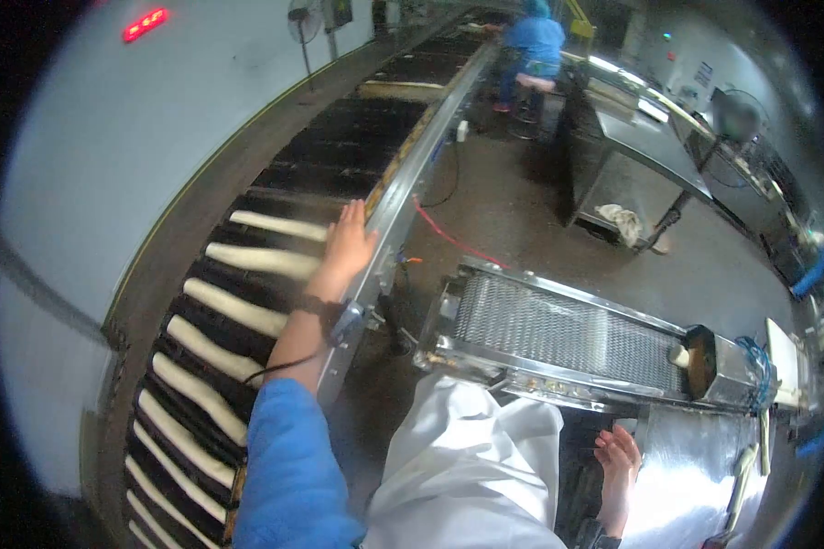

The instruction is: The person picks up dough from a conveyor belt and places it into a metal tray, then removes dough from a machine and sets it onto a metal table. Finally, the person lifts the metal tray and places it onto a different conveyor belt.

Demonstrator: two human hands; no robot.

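My left hand (346, 249) reaches out over the near edge of a long dark conveyor (339, 174) and rests on or just above a pale dough stick (264, 261). Several more dough sticks (212, 352) lie crosswise in the conveyor's dark troughs, running toward me. My left sleeve is blue, with a dark band at the wrist. My right hand (619, 457) hangs low beside my white apron (471, 467), fingers loosely spread, holding nothing, next to a shiny steel surface (696, 485).
A metal mesh belt machine (558, 329) stands between my hands, with a lump of dough (679, 355) at its right end. A person in blue (533, 41) sits far along the line. A steel table (641, 137) and a rag (621, 220) are to the right.
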